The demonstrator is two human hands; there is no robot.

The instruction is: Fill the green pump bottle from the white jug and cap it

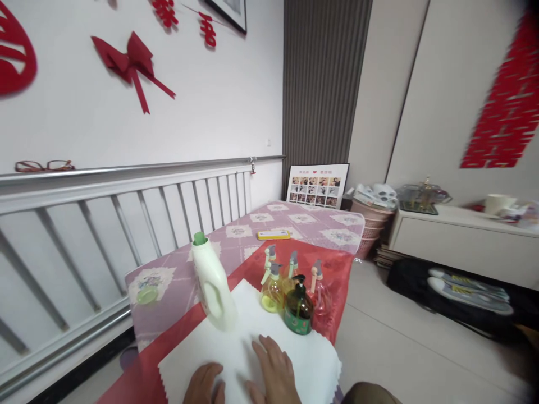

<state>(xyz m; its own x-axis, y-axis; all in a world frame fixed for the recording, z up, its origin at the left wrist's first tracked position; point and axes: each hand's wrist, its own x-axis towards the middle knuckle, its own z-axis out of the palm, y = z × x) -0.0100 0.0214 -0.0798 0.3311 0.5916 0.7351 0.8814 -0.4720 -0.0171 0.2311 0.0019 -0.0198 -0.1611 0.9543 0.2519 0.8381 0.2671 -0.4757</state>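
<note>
Both my hands rest at or just above a white cloth (240, 362) with zigzag edges. My left hand (204, 384) has its fingers loosely bent and the thumb apart, and holds nothing. Fingers spread, my right hand (273, 370) is also bare. A large pale jug (213, 289) with a handle and green spout stands uncapped beyond the left hand. Ahead of the right hand stand a dark brown pump bottle (298, 311) with a green label and several clear pump bottles, including one with yellow liquid (272, 300) and a pinkish-looking one (322, 297) on the right.
A red cloth (337, 269) lies under the white one, over a purple patterned tablecloth (240, 216). A light green cap (147, 295) lies at left; a yellow-edged flat case (273, 235) lies farther back. A radiator (126, 224) borders the table's left.
</note>
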